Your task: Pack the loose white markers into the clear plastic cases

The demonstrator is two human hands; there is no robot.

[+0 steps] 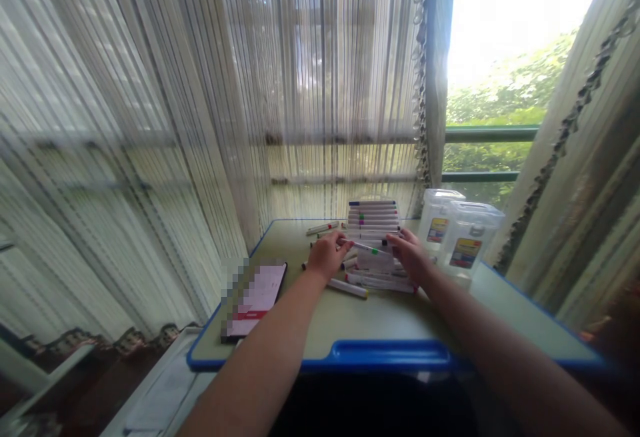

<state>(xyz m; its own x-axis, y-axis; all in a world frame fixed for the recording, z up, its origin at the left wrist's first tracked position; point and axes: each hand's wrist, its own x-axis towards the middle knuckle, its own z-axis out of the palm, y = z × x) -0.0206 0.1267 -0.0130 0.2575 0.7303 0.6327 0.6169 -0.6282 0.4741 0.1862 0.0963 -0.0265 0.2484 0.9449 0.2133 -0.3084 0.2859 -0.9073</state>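
Note:
My left hand pinches one end of a white marker with a green band near its other end. That marker slants over the lower part of a pale marker tray. Several white markers lie in rows in the tray's upper part, some with green or purple bands. At the tray's right side, my right hand is closed, its fingertips close to a black marker end. What its fingers grip is not clear. Loose markers lie in front of the tray, one with a yellow end.
Two clear plastic cases with labels stand right of the tray. A tablet or phone-like flat thing, partly blurred out, lies on the left. The table has a blue rim. More markers lie behind my left hand. Curtains hang behind.

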